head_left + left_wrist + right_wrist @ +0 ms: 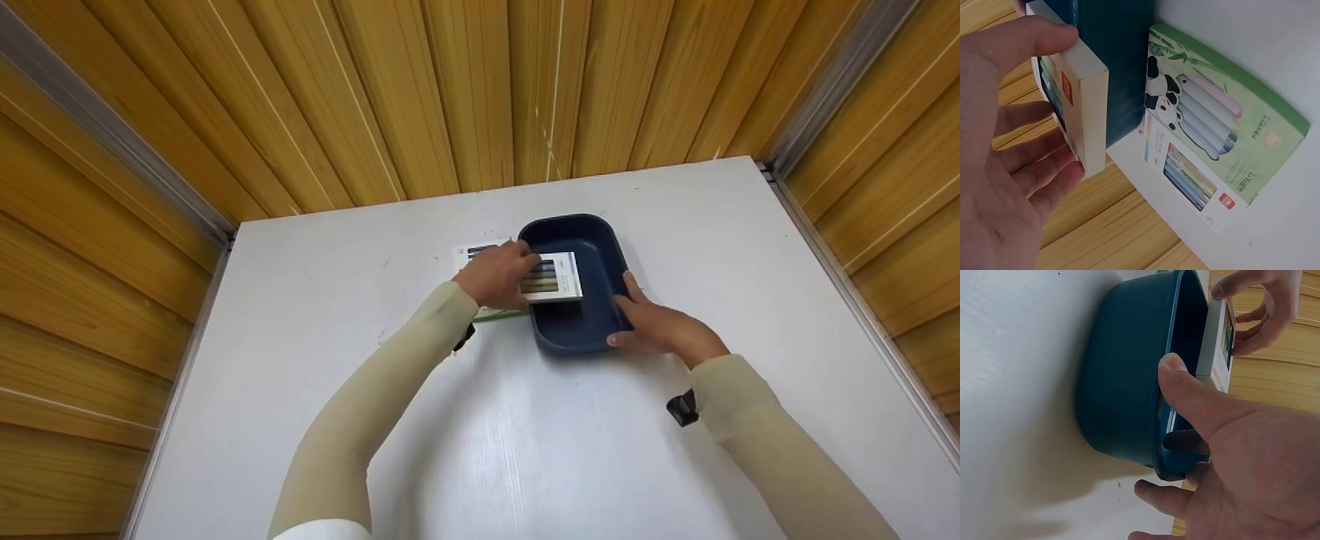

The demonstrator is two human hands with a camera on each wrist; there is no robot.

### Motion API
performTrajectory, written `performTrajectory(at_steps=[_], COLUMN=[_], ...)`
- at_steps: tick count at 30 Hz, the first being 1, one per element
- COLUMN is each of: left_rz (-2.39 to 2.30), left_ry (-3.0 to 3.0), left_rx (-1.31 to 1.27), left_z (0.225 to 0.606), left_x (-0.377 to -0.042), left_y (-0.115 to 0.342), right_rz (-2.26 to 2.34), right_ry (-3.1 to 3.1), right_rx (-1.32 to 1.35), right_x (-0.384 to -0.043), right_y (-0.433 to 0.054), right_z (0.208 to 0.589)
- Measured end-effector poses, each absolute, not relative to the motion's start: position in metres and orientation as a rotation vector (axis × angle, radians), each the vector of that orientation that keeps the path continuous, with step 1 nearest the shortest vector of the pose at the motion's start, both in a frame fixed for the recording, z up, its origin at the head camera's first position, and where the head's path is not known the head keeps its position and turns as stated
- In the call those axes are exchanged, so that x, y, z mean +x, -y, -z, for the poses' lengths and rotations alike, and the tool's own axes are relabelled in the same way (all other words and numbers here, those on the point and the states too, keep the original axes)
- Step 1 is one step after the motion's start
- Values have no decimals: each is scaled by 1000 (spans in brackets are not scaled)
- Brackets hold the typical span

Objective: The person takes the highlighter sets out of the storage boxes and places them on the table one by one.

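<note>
My left hand [496, 276] grips a flat white pen box [570, 279] with a window showing coloured pens. Its thumb lies along one edge and the fingers along the other. The box is held over the left rim of a deep dark blue plastic tub [574, 348]. At the tub's right side, my right hand [664, 328] holds the rim, one finger inside the wall and the thumb against it. Beside the tub lie a green panda-print pen box [1213, 112] and another white pen box [1190, 183], both partly hidden by my left hand in the head view.
A white table [300, 337] carries everything. Slatted wood-look walls [465, 97] stand behind it and on both sides, with grey metal posts [840, 82] at the back corners.
</note>
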State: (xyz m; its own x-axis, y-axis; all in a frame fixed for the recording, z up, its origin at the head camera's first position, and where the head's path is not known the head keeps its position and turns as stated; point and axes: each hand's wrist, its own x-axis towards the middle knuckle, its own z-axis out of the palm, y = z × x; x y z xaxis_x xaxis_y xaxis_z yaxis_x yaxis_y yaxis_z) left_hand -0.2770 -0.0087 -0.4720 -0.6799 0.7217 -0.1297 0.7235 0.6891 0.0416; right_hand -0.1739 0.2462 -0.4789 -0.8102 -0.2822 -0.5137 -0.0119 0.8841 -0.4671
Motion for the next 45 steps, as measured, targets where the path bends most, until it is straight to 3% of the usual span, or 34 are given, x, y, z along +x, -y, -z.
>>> performTrajectory(at_steps=[45], left_rz=[-139], left_ry=[-2767], left_rx=[1097], left_z=[476], left_x=[-273], left_y=[34], right_rz=[609], right_ry=[-2441], right_rx=[-219], right_x=[-174], right_y=[-247], right_z=[479])
